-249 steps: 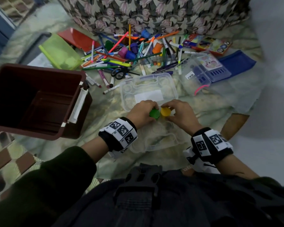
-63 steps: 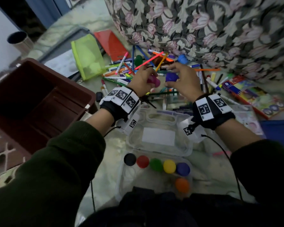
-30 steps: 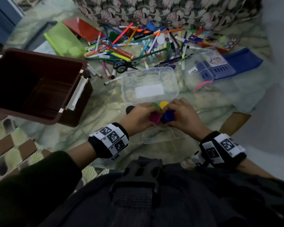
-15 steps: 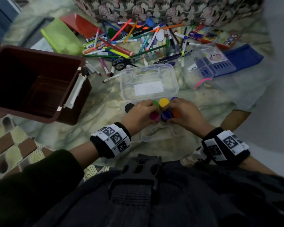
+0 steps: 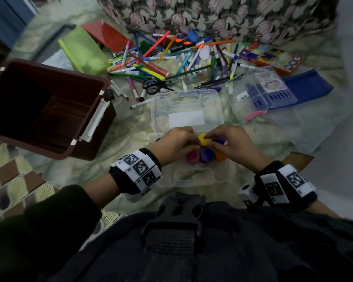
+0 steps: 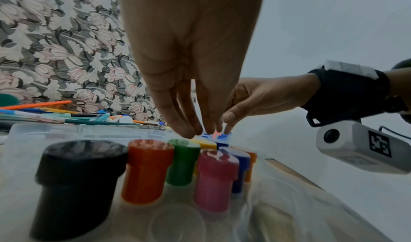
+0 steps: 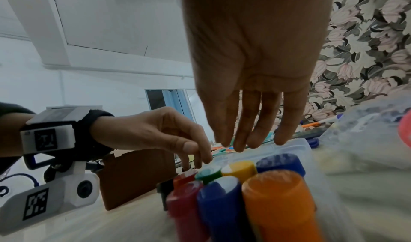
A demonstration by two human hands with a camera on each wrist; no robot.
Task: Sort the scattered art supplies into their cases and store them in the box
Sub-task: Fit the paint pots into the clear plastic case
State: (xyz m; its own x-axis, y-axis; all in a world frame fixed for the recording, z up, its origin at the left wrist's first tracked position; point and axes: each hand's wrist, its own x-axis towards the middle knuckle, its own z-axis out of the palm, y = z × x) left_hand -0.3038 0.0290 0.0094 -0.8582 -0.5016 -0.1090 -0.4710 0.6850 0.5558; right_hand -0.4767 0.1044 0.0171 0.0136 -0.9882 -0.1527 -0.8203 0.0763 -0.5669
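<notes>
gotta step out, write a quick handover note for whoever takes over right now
Left hand: open, fingertips on the paint pots, gripping nothing.
Right hand: open, fingers over the same pots.
Paint pots: eight stand upright in the open clear case, among them black, red, green, yellow, pink and orange ones.
Brown box: open, to the left, with nothing visible inside.
Left to do: close the clear case, sort the pens and scissors heaped beyond it, then put the cases in the box.
</notes>
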